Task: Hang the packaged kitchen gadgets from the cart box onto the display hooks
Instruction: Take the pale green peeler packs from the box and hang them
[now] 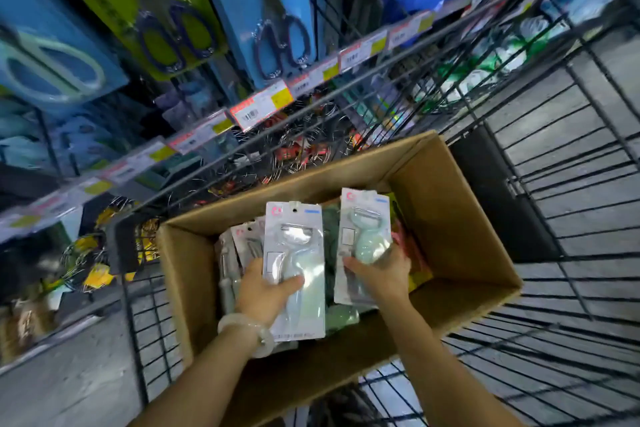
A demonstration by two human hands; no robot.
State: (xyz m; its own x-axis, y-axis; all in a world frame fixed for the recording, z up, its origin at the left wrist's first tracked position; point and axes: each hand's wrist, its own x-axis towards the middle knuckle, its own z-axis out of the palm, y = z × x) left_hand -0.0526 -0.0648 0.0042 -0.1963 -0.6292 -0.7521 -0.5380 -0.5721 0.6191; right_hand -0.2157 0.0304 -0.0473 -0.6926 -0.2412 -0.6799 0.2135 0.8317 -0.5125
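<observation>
Grey floor (62,388); shelf rail (263,107) of price tags; hung scissors (282,45)

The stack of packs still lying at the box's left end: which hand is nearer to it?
Left. The left hand, gripping one peeler pack, sits right beside the stack of packs. The right hand holds another peeler pack farther off toward the cardboard box's middle.

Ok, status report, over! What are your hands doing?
Left hand gripping one carded pale-green peeler. Right hand gripping another carded peeler. Both over brown cardboard box. Nothing hung yet; way clear.
</observation>
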